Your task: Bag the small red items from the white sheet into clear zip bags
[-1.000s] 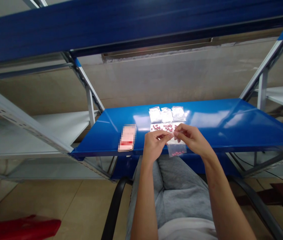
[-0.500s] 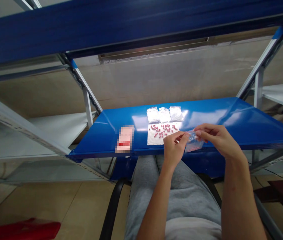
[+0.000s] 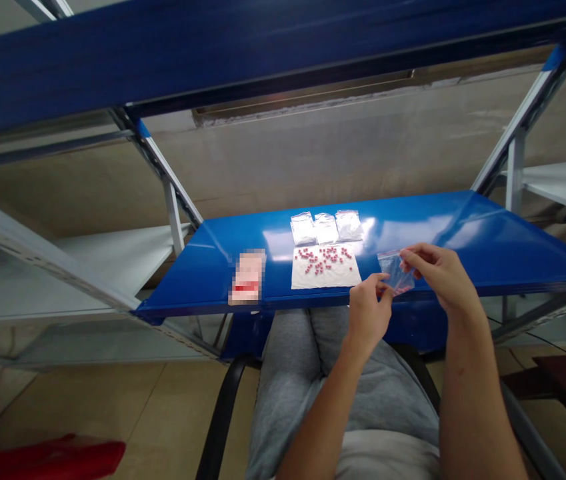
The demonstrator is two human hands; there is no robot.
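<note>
Above the front edge of the blue table, both hands are on a small clear zip bag (image 3: 393, 267) with several reddish-pink pieces in its bottom. My left hand (image 3: 369, 310) pinches the bag's lower left side between thumb and fingers. At its upper right, my right hand (image 3: 437, 273) grips the bag near the mouth, fingers closed. Left of the hands, a white sheet (image 3: 305, 280) lies flat with many small reddish-pink bead-like pieces (image 3: 331, 255) scattered over it. Behind that sheet sit three piles of flat clear bags (image 3: 303, 229) in a row.
A pixelated pinkish rectangle (image 3: 247, 277) lies on the blue tabletop (image 3: 203, 267) to the left. Metal posts (image 3: 513, 127) rise at both rear corners, and a blue shelf beam (image 3: 283, 53) spans overhead. A chair armrest (image 3: 223, 407) is below.
The bag has turned more upright and shifted slightly right. My left hand has moved right and down, from the bag's top edge to its lower left side, uncovering the sheet's right part.
</note>
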